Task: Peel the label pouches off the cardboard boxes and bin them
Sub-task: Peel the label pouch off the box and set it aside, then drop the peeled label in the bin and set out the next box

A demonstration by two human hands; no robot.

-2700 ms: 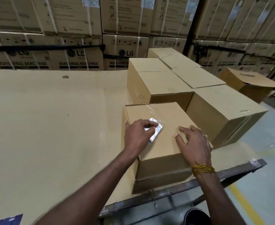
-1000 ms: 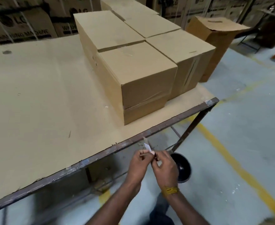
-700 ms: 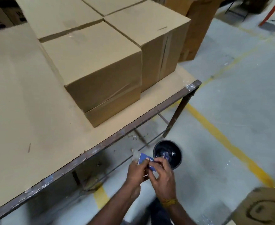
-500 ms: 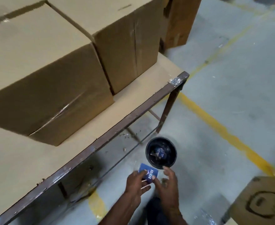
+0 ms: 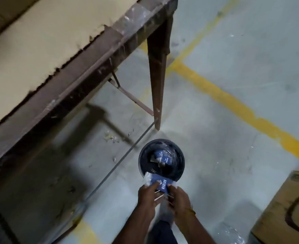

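Note:
A blue label pouch [image 5: 161,184] with clear plastic around it is pinched between both hands at the near rim of a round black bin [image 5: 177,171] on the floor. My left hand [image 5: 147,196] grips its left side, my right hand [image 5: 178,199] its right side. Inside the bin lie other blue label pouches [image 5: 162,158] and crumpled plastic. The boxes on the table are out of view.
The table's cardboard-covered top [image 5: 39,41] and rusty metal edge [image 5: 92,67] fill the upper left, with a table leg [image 5: 156,76] just behind the bin. A yellow floor line [image 5: 233,103] runs right. A cardboard box [image 5: 286,212] sits at lower right.
The view has dropped from the table and boxes down to the floor. Both hands have carried the pouch down to the bin's near rim, and the bin looks much closer.

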